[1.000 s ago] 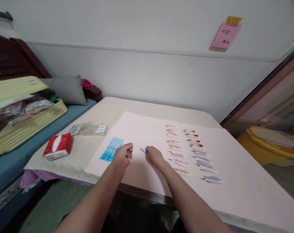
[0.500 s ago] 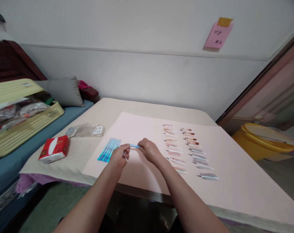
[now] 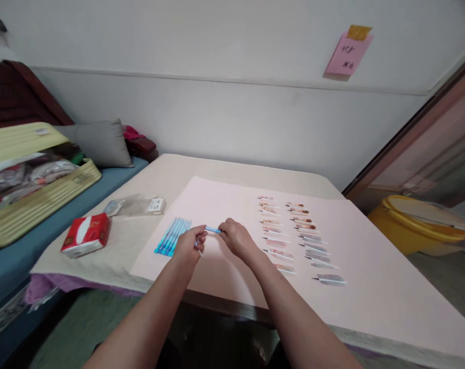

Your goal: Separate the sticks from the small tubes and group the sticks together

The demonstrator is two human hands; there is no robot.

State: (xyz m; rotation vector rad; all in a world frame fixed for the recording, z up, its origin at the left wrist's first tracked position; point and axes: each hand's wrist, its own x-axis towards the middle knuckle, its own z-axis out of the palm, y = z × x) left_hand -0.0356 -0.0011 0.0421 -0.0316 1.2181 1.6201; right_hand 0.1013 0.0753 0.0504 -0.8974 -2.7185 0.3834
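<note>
Above the pink sheet, my left hand point(image 3: 191, 241) and my right hand point(image 3: 234, 237) are both closed on a light blue pen barrel point(image 3: 213, 230), one at each end. The barrel lies nearly level between them. A thin white stick point(image 3: 199, 252), perhaps a refill, pokes out below the fingers of my left hand. Beside that hand lies a row of several blue pens point(image 3: 170, 238), partly covered by it. To the right of my right hand, two columns of pen parts are laid out: pinkish and brown barrels point(image 3: 279, 254) and grey ones point(image 3: 329, 279), with thin white refills among them.
A red tissue pack point(image 3: 88, 233) and a clear plastic packet point(image 3: 138, 206) sit at the table's left. The pink sheet point(image 3: 220, 197) covers much of the table. A bed with an open yellow case point(image 3: 44, 200) stands left; a yellow bin point(image 3: 405, 225) is at right.
Both hands keep their hold on the blue barrel and have barely moved. The whole view has shifted very slightly.
</note>
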